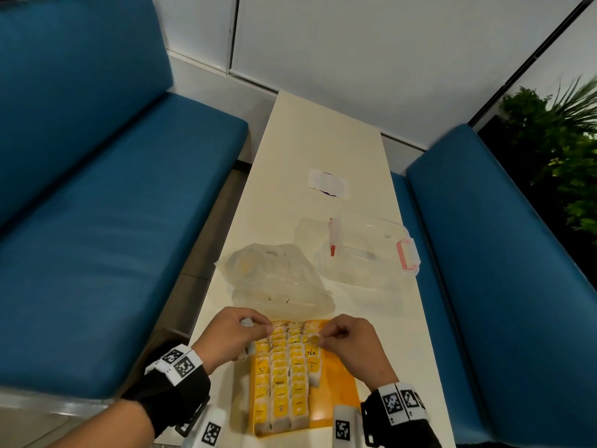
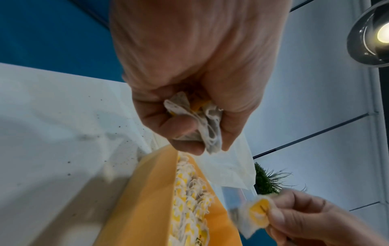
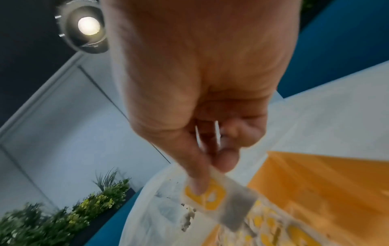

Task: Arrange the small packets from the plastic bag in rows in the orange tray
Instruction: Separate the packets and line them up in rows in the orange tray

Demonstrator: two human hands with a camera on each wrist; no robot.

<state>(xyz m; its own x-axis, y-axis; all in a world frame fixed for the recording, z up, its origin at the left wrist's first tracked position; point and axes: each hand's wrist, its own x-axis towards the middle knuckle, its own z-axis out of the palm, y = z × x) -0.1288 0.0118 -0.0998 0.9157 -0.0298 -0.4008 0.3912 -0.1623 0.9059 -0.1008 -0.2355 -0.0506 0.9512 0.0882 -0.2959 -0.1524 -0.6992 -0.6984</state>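
Head view: long pale desk (image 1: pixel 323 150) between blue benches (image 1: pixel 97 221). Orange tray (image 1: pixel 339 383) at the near end, already packed with rows of yellow-and-white packets (image 1: pixel 284 376) on its left side, right side bare. Crumpled plastic bag (image 1: pixel 274 282) just beyond the tray, touching its far edge. Clear box (image 1: pixel 365 250) with pink latches off to the right of the bag. Left hand (image 1: pixel 229 337) over the tray's far left corner, fingers curled around a small bunch of packets. Right hand (image 1: pixel 352 344) over the far middle, pinching a single packet (image 1: pixel 312 340) (yellow label facing up).

Left wrist view: left hand (image 2: pixel 200 83) clenched on a wad of packets (image 2: pixel 200 124), several crumpled together, hard to count. Tray (image 2: pixel 147 191) below with rows (image 2: pixel 189 199) along it, bag (image 2: pixel 227 166) behind. Right hand (image 2: pixel 315 216) at the lower right corner holding the single packet (image 2: pixel 256 214).

Right wrist view: right hand (image 3: pixel 200 83) with thumb and fingertip grasping the packet (image 3: pixel 219 199) by its top edge, hanging above the tray (image 3: pixel 315 183) and bag (image 3: pixel 151 216). Blurry shot. Plant (image 3: pixel 63 216) in the background.
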